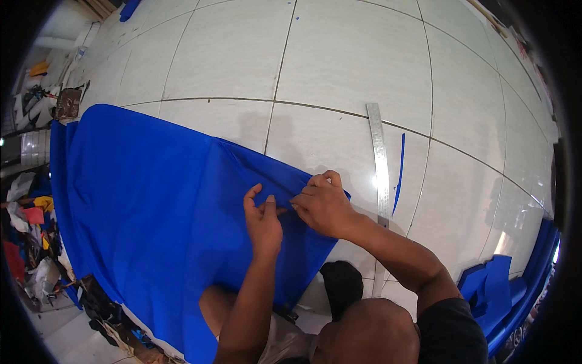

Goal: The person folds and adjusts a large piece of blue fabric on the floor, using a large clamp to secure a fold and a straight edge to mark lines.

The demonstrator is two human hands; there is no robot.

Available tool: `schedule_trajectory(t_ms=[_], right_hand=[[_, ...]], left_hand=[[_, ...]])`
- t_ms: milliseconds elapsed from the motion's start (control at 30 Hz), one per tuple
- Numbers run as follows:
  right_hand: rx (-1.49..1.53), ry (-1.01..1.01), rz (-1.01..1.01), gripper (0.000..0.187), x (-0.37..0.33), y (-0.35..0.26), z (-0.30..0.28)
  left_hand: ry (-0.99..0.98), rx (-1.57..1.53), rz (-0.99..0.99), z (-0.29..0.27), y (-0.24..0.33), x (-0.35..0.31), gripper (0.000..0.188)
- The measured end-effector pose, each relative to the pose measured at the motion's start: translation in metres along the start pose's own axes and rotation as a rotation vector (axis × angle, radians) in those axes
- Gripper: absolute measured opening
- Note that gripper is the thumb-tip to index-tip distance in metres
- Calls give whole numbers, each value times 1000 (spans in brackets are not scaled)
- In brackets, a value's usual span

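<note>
A large sheet of smooth blue fabric (139, 200) lies spread over the floor in front of me and to the left, with its corner folded near my hands. My right hand (326, 206) is closed near that corner, its fingers pinching the fabric by the far edge. Just left of it, my left hand (264, 224) hovers over the fabric with the fingers apart and partly curled. Small creases run through the cloth beside both hands. Whether something tiny sits between the fingertips is too small to tell.
Right of the fabric, a metal ruler (379, 158) lies on the pale tiled floor (339, 54), beside a thin blue strip (399, 173). Blue offcuts (491, 285) are piled at the lower right. Mixed scraps and bags (39, 242) clutter the left side.
</note>
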State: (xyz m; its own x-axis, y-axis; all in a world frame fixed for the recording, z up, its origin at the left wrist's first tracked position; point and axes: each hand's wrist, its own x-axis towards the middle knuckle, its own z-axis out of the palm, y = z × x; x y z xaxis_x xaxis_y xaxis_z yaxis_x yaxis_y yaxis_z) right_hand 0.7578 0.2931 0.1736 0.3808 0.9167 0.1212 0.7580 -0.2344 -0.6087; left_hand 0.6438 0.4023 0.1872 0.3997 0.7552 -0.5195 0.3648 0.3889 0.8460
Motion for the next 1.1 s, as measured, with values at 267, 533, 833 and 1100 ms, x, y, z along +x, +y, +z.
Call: schedule_trajectory(t_ms=[267, 533, 833, 1100], right_hand=[[313, -88, 497, 14, 12, 11, -9], [66, -6, 85, 17, -3, 5, 3], [311, -90, 537, 16, 15, 16, -6], [32, 114, -20, 14, -4, 0, 2]], left_hand=[[21, -22, -5, 4, -1, 1, 36], [57, 2, -76, 5, 0, -2, 33], [63, -45, -106, 3, -3, 2, 37], [43, -45, -84, -6, -12, 6, 35]])
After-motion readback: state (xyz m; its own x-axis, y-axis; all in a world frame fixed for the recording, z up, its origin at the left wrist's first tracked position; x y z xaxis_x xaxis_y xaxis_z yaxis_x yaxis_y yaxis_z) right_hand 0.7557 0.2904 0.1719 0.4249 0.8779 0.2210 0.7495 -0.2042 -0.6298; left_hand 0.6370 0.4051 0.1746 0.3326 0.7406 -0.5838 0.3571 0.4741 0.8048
